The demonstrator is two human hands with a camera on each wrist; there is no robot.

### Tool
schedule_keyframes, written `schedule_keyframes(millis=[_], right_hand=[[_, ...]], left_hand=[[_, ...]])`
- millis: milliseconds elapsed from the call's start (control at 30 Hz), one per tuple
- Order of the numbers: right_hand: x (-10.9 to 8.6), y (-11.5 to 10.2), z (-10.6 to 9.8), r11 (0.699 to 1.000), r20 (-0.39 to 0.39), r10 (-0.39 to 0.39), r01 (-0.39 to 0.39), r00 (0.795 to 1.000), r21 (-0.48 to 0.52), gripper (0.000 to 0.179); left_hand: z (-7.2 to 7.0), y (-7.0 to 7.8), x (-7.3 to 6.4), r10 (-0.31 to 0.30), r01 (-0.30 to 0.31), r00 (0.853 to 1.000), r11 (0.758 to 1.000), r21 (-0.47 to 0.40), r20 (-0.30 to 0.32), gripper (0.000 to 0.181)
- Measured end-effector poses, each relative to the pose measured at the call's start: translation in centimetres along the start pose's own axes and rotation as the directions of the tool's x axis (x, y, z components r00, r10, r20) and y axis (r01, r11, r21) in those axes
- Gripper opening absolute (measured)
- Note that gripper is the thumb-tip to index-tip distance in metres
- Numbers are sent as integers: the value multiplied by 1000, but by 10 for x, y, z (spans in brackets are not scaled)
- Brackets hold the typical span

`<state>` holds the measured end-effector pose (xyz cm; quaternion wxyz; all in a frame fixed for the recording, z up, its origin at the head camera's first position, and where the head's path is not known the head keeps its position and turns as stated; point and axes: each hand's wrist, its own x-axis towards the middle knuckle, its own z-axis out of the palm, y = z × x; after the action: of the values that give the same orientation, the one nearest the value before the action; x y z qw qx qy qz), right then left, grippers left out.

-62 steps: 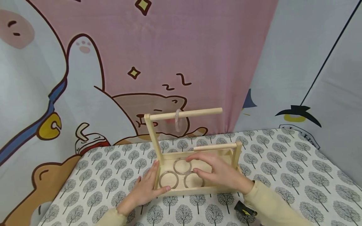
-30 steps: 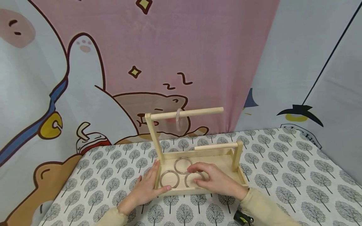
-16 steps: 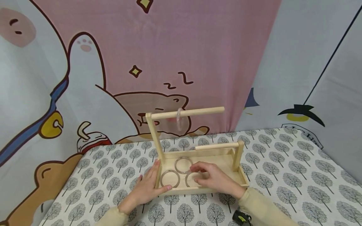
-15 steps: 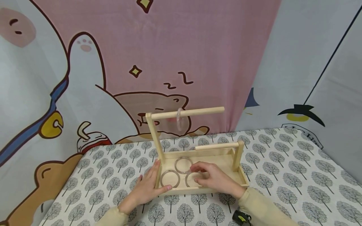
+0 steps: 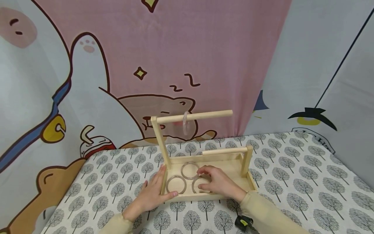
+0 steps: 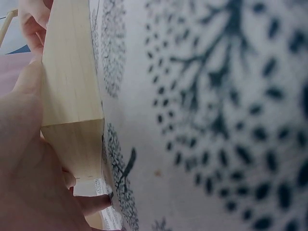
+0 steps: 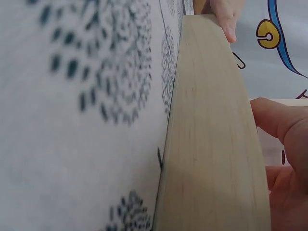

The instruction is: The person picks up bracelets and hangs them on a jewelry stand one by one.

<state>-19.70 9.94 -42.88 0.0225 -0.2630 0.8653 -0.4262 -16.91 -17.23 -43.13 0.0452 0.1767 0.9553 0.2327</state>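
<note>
Three translucent greyish-pink bangles lie flat in a shallow wooden tray (image 5: 187, 197): the left bangle (image 5: 167, 187), the back bangle (image 5: 181, 170) and the right bangle (image 5: 193, 187). My right hand (image 5: 220, 183) is over the right bangle, thumb and fingertips apart at its edge and covering its right part. Whether they grip the ring I cannot tell. My left hand (image 5: 152, 192) rests against the tray's left end, fingers straight along the side and thumb over the front rim. In the left wrist view it lies at the tray's corner (image 6: 74, 127). A fourth-like hanging bangle (image 5: 184, 125) circles the upper wooden bar.
The upper bar (image 5: 207, 115) stands on a tall left post (image 5: 160, 143), pointing right. A lower bar (image 5: 223, 151) reaches left from a short right post (image 5: 246, 161). A black and yellow object (image 5: 243, 222) lies by the right sleeve on the tree-print cloth (image 5: 280, 182). Cartoon curtains hang behind.
My right hand has come down and slightly toward me, from over the tray's middle to the right bangle. My left hand stays at the tray's left end. The bangles lie as before.
</note>
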Motion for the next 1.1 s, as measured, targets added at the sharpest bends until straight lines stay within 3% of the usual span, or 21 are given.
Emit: schedule_keyframes(millis=[367, 600, 967, 1100], right_hand=[[0, 2, 1, 1000, 57, 4, -4, 998, -1, 47], [1, 4, 0, 999, 93, -36, 37, 995, -16, 44], [-2, 8, -6, 989, 73, -11, 21, 997, -144, 53], [-5, 11, -11, 984, 85, -36, 50, 996, -172, 53]], left_hand=[[1, -1, 1, 4, -4, 1000, 1000, -2, 0, 98], [1, -2, 2, 2, -2, 1000, 1000, -9, 2, 97], [2, -3, 1, -5, 5, 1000, 1000, 3, -1, 98], [1, -3, 1, -5, 5, 1000, 1000, 3, 0, 98]])
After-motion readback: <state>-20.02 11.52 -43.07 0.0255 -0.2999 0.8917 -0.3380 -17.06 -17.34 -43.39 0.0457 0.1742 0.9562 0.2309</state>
